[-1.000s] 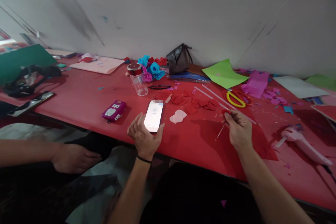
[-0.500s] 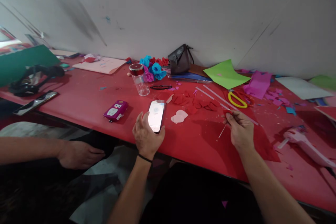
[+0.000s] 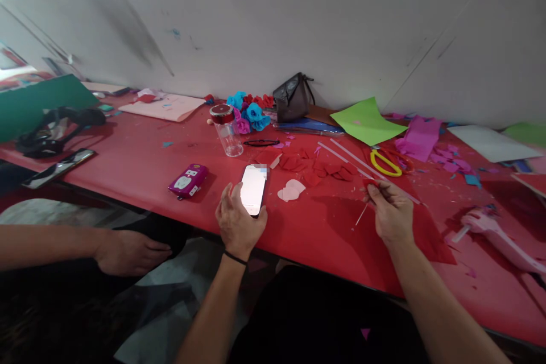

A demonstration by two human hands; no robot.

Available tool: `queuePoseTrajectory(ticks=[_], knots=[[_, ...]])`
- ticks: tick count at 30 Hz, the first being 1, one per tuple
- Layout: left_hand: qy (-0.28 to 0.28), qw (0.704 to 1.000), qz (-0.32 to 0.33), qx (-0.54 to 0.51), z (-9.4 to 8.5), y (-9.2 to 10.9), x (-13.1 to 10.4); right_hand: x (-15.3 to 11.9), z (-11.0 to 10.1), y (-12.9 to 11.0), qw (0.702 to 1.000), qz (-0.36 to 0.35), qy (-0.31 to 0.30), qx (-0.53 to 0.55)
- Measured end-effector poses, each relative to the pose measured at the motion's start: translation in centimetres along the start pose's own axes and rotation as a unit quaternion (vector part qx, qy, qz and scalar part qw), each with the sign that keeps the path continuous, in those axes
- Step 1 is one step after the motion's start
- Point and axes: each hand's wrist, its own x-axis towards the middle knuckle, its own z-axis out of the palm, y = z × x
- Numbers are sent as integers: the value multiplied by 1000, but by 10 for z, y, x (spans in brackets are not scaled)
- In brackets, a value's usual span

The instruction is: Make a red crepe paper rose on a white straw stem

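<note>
My left hand [image 3: 239,219] rests over the lower end of a phone [image 3: 253,189] with a bright screen, its fingers spread along the left side and the thumb at the lower right. In my right hand [image 3: 391,209] a thin white stick [image 3: 361,215] with a small red paper piece [image 3: 370,182] at its top is pinched between thumb and fingers. Pale pink petal shapes [image 3: 292,190] lie right of the phone. Behind them are red paper petals [image 3: 298,160] and two clear glue sticks [image 3: 341,157].
A lidded clear jar [image 3: 230,135], a magenta device [image 3: 187,181], paper flowers [image 3: 251,111] and a dark bag [image 3: 292,98] stand on the red table [image 3: 136,162]. Yellow-handled scissors [image 3: 386,163] and a pink glue gun [image 3: 503,242] are at right. Another person's hand [image 3: 132,251] is at left.
The phone screen now shows a mostly blank white page where a round graphic was. Both hands have kept their places.
</note>
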Motion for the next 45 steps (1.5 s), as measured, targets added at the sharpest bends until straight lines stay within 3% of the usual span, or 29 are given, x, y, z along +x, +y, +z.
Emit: queuePoseTrajectory(ticks=[23, 32, 35, 38, 41, 45], knots=[[14, 1000, 1, -10, 1, -1, 0, 1, -1, 1, 1000, 8, 5, 4], [115, 992, 25, -53, 2, -7, -2, 0, 1, -1, 1000, 14, 10, 6], [117, 989, 64, -62, -5, 2, -6, -1, 0, -1, 1000, 27, 5, 10], [31, 980, 137, -144, -9, 30, -11, -2, 0, -1, 999, 44, -10, 23], [-149, 941, 178, -246, -2, 74, -13, -2, 2, -4, 997, 55, -32, 44], [-320, 886, 125, -313, 25, 134, -4, -3, 3, -6, 996, 46, -43, 67]])
